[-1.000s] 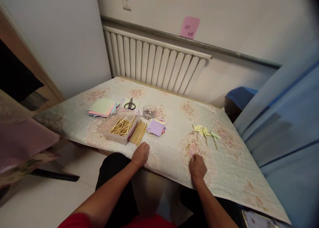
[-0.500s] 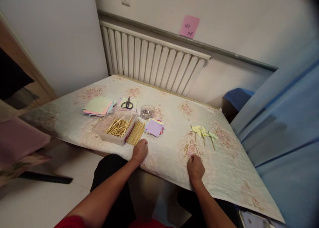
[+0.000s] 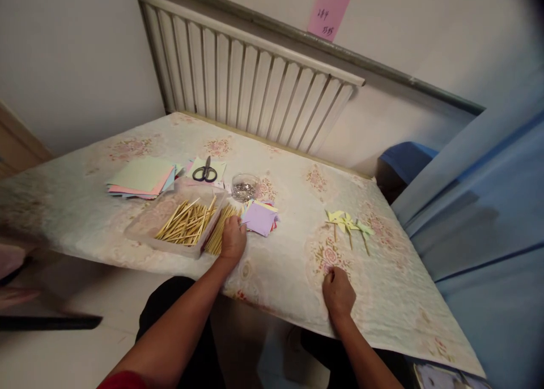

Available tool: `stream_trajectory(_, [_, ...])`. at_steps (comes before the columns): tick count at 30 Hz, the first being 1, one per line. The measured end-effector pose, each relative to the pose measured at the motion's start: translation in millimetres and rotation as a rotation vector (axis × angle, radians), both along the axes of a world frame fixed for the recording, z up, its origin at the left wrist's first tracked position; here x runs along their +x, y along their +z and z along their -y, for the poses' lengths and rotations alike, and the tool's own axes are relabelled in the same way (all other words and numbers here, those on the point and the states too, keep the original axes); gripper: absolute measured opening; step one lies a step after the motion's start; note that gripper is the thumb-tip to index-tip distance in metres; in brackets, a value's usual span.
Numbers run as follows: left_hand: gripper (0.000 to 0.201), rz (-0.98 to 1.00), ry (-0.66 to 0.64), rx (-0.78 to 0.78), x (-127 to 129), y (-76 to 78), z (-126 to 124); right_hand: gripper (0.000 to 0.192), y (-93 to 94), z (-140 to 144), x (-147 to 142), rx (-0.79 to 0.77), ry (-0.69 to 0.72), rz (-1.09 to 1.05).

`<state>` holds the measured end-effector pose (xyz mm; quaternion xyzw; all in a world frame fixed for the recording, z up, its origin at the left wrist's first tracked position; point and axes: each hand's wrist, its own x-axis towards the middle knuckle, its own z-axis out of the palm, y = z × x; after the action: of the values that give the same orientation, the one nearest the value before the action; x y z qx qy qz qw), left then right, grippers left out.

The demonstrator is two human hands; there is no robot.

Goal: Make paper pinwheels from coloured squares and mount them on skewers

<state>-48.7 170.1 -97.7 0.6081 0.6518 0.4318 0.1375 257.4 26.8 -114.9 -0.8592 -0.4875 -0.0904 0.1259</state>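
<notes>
My left hand (image 3: 233,239) rests on the table with its fingers on the loose bundle of wooden sticks (image 3: 216,234) that lies beside a clear plastic tray (image 3: 148,222) of more sticks. A small stack of coloured paper squares (image 3: 260,218), purple on top, lies just right of that hand. My right hand (image 3: 338,291) sits curled on the floral tablecloth (image 3: 395,298) near the front edge, holding nothing I can see. Three small paper pinwheels (image 3: 349,224) on sticks lie beyond it.
Black-handled scissors (image 3: 205,172) lie on paper at the back, next to a small clear dish (image 3: 243,187) of shiny bits. A larger stack of coloured sheets (image 3: 142,177) is at the left. A radiator (image 3: 246,88) lines the wall; blue fabric (image 3: 484,207) hangs at the right.
My left hand has moved forward from the table edge onto the loose sticks. The view has shifted closer to the table. My right hand has stayed in place.
</notes>
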Motion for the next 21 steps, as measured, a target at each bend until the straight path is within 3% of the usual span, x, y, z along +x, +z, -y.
stream_trajectory(12, [0.009, -0.127, -0.078, -0.154, -4.4, -8.4, -17.8, 0.023, -6.2, -3.1, 2.1, 0.001, -0.021, -0.005])
stream_trajectory(21, [0.007, -0.244, -0.092, -0.199, -7.0, 3.9, -18.6, 0.023, -4.3, -3.3, -0.3, -0.008, -0.036, 0.001])
